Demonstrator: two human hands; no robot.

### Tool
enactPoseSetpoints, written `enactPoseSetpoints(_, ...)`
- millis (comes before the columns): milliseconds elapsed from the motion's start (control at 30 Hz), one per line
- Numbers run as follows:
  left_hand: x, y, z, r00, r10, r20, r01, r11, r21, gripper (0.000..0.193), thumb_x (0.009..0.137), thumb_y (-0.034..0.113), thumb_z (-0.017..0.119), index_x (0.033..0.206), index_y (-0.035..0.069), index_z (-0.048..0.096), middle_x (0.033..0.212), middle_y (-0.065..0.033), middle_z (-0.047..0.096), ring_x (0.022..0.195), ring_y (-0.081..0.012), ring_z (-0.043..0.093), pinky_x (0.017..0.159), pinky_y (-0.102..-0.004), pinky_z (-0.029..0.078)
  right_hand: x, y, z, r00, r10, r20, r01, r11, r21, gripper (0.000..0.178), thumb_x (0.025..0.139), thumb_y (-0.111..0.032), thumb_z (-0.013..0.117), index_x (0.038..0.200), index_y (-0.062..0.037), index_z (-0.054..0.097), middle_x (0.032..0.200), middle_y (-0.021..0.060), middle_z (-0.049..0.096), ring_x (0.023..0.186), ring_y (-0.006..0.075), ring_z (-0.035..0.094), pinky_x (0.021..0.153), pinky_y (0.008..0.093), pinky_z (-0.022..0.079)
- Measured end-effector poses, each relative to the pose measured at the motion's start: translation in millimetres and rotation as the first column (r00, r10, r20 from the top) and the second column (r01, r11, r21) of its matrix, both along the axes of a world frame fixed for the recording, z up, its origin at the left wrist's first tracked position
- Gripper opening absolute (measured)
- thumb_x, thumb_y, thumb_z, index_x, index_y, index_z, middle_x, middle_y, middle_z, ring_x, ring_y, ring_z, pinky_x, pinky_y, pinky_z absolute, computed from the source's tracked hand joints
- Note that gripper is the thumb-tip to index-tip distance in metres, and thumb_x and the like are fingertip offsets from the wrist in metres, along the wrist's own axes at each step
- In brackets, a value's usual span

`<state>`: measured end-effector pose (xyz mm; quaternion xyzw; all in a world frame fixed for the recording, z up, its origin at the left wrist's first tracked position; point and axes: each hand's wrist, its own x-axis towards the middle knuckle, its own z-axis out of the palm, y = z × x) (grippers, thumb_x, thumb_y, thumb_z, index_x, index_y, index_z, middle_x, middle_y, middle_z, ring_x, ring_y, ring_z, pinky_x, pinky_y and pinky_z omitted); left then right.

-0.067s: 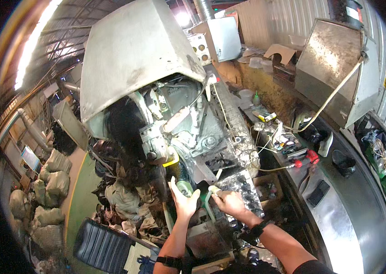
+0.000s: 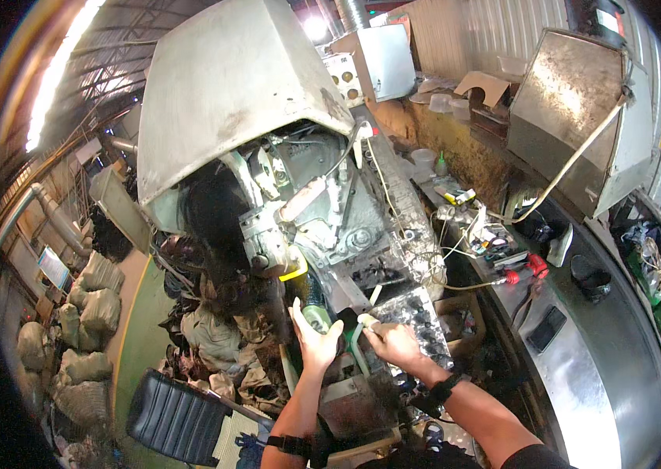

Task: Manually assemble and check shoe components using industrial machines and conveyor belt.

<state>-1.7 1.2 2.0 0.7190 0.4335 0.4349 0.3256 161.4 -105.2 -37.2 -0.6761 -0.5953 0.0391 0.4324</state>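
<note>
My left hand (image 2: 318, 344) cups the lower end of a dark, rounded piece with a pale green end (image 2: 316, 316), its thumb spread to the right. The upper part of this piece runs up to a yellow-edged part (image 2: 293, 268) of the machine; its exact kind is hard to make out. To the right, my right hand (image 2: 394, 342) is closed near the pale knob of a bent light-green lever (image 2: 358, 356). Both hands work at the front of a greasy metal machine (image 2: 322, 203) under a big whitish hood (image 2: 236, 86).
On the right runs a metal bench (image 2: 565, 383) with a phone (image 2: 547, 328), a red power tool (image 2: 532, 268) and a dark bowl-like item (image 2: 590, 279). A black chair (image 2: 178, 418) stands lower left. Rag piles (image 2: 217, 336) and stuffed sacks (image 2: 100, 313) lie farther left.
</note>
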Motion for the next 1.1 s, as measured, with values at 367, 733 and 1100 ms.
enactPoseSetpoints(367, 2, -1, -7, 0.998, -0.009, 0.06, 0.011, 0.999, -0.037, 0.107, 0.07, 0.018, 0.083, 0.153, 0.004, 0.017, 0.157, -0.0312, 0.017, 0.146, -0.0422, 0.02, 0.119, -0.0456, 0.021, 5, 1, 2, 0.999, 0.027, -0.034, -0.024, 0.996, 0.088, 0.022, 0.092, -0.026, 0.063, 0.109, -0.014, 0.071, 0.076, 0.0143, 0.069, 0.066, 0.0331, 0.068, 0.059, 0.0446, 0.054)
enactPoseSetpoints(733, 1, -1, -9, 0.999, -0.002, 0.036, 0.0, 0.999, 0.051, 0.103, 0.072, 0.011, 0.082, 0.153, 0.005, 0.018, 0.145, -0.0237, 0.033, 0.131, -0.0335, 0.035, 0.111, -0.0424, 0.03, 3, 0, 1, 0.999, -0.003, -0.032, 0.006, 0.997, 0.076, 0.02, 0.091, -0.024, 0.067, 0.096, -0.0053, 0.072, 0.076, 0.0171, 0.069, 0.064, 0.0347, 0.067, 0.058, 0.0423, 0.052)
enactPoseSetpoints(1100, -53, -2, 10, 0.914, 0.035, 0.405, 0.149, 0.898, -0.413, 0.049, 0.097, 0.007, 0.061, 0.141, -0.005, 0.044, 0.136, -0.0163, 0.056, 0.124, -0.0215, 0.055, 0.107, -0.0316, 0.041, 5, 1, 1, 0.999, -0.039, 0.016, 0.038, 0.998, 0.055, 0.023, 0.092, -0.026, 0.064, 0.087, -0.0057, 0.071, 0.07, 0.0147, 0.067, 0.062, 0.0332, 0.066, 0.057, 0.0438, 0.052)
